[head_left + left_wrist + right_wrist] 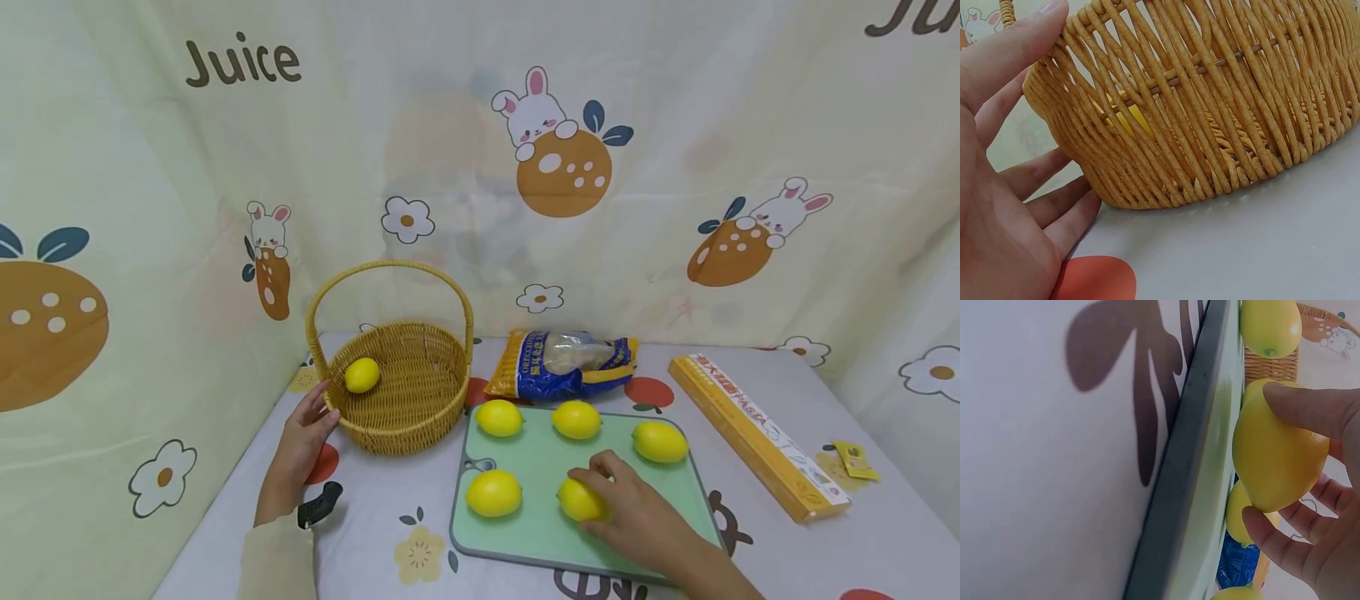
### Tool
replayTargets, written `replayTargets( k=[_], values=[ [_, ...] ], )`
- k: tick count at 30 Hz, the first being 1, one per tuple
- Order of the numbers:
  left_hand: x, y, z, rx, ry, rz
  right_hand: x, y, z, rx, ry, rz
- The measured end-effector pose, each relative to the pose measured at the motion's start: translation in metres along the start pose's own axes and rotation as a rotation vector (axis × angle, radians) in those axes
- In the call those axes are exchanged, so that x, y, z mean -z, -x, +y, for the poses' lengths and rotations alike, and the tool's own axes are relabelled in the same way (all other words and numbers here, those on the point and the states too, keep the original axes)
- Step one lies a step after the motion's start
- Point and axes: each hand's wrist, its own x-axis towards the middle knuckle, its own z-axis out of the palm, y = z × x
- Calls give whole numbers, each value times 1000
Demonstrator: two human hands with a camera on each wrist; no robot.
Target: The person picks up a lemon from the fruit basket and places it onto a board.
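Observation:
With thumb and fingers, my right hand (633,514) pinches a yellow lemon (579,500) over the front middle of a green cutting board (525,533). The right wrist view shows the thumb across one side of that lemon (1279,456) and a fingertip at its end; whether it touches the board I cannot tell. My left hand (302,437) touches the left side of a wicker basket (405,437), its fingers spread along the outer wall and the thumb by the rim (1094,15). Inside the basket lies one lemon (362,376).
Several other lemons sit on the board, including one (494,493) left of the held one. Behind it lies a blue and yellow pasta bag (562,365). A long orange pasta box (757,437) and a small yellow packet (855,460) lie to the right. A printed curtain (450,150) surrounds the table.

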Motion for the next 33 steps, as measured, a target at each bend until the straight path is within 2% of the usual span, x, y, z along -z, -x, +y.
replayTargets(
  k=[5,14,25,33],
  values=[
    [0,0,1,12,10,1,-2,2,1,8,9,11],
    [0,0,0,5,34,1,-6,1,-3,-51,-25,-53],
    [-2,-3,-1,10,60,9,-7,0,0,-24,2,-59],
    [-2,-2,0,7,57,15,-5,-2,-1,2,6,-11]
  ],
)
